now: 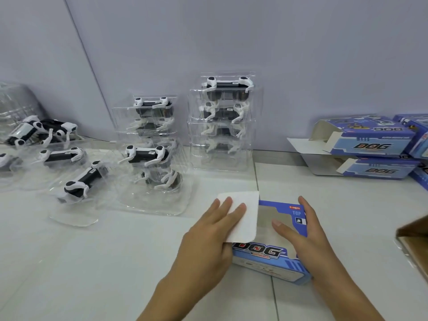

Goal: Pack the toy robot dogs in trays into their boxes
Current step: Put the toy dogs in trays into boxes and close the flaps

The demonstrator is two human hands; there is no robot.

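Observation:
A blue "DOG" box (268,253) lies on the white surface in front of me. My left hand (208,237) rests on its white end flap (243,218), fingers straight, thumb under the flap's lower edge. My right hand (305,230) holds the box's right side, thumb on the window panel, fingers behind the far edge. Black-and-white toy robot dogs in clear trays stand in two stacks: one tall stack (225,117) at the wall and a lower stack (150,144) to its left.
Loose dogs and trays (76,181) lie at the left. Open blue boxes (368,147) are stacked at the right by the wall. A brown cardboard carton corner (414,244) juts in at the right edge.

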